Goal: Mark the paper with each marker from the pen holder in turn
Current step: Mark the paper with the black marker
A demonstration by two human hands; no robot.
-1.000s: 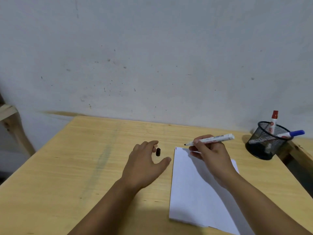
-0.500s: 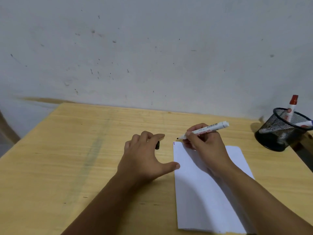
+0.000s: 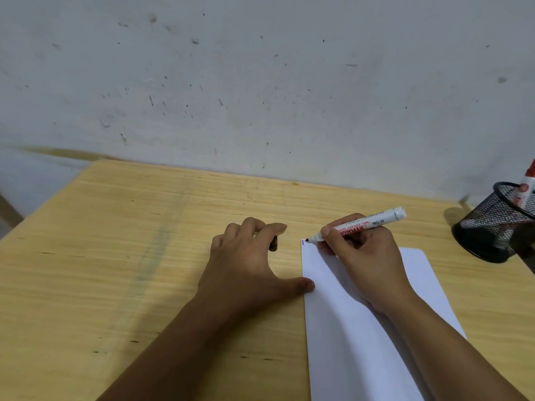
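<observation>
My right hand [image 3: 366,259] grips a white marker [image 3: 362,222] with its black tip down at the top left corner of the white paper [image 3: 362,342]. A small coloured mark shows at that corner. My left hand [image 3: 246,267] rests on the wooden table [image 3: 115,256], thumb touching the paper's left edge, fingers curled over a black marker cap [image 3: 273,244]. The black mesh pen holder [image 3: 492,224] stands at the far right with a red-capped marker [image 3: 527,183] in it.
A grey speckled wall runs along the table's far edge. The table's left edge slants across the lower left. The pen holder sits near the table's right edge, partly cut off by the frame.
My right hand has brought the marker's tip down onto the paper's top left corner. My left hand has closed over the black cap and its thumb has reached the paper's edge.
</observation>
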